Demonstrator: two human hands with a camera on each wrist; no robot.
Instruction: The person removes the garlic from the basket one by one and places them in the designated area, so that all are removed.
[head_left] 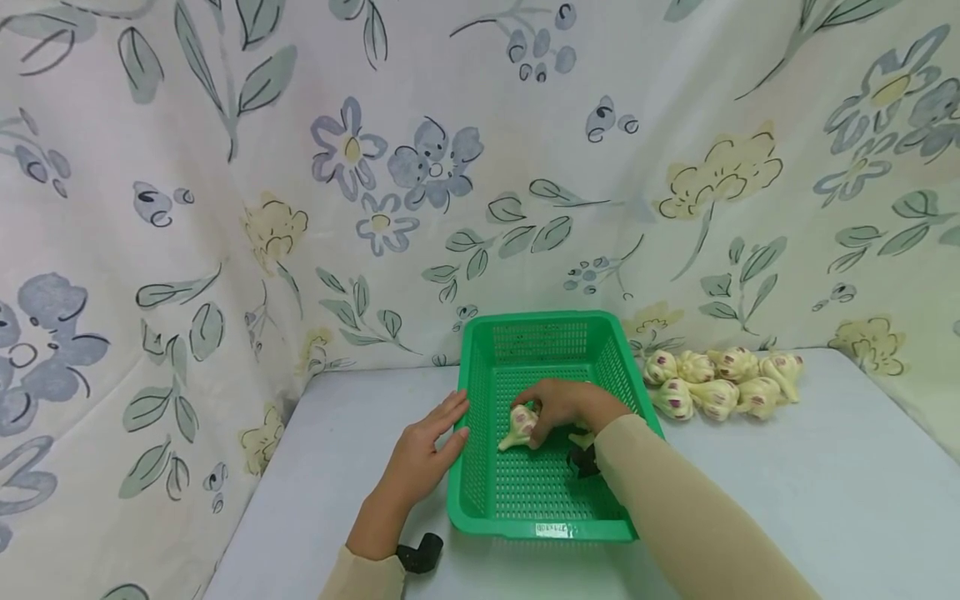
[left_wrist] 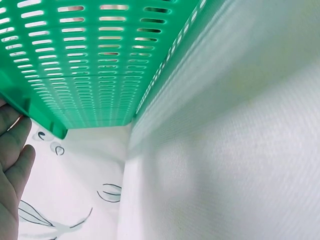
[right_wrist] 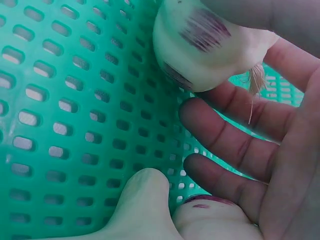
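Note:
My right hand [head_left: 567, 406] reaches into a green perforated plastic basket [head_left: 510, 527] and grips a garlic bulb [head_left: 519, 425] between thumb and fingers. In the right wrist view this bulb [right_wrist: 192, 47] shows purple streaks and a tuft of roots, close over the basket's floor. More garlic [right_wrist: 215, 222] lies under the curled lower fingers, and a pale stem [right_wrist: 145, 197] points up beside it. In the head view my forearm mostly hides that garlic [head_left: 581, 439]. My left hand [head_left: 422, 454] rests against the basket's left rim with its fingers extended.
Several garlic bulbs [head_left: 716, 398] stand in two rows on the white-covered table [head_left: 750, 492], right of the basket. Behind the table hangs a floral cloth [head_left: 510, 167]. A black wrist-worn device [head_left: 422, 553] sits at my left wrist; another [head_left: 583, 460] is at the right wrist.

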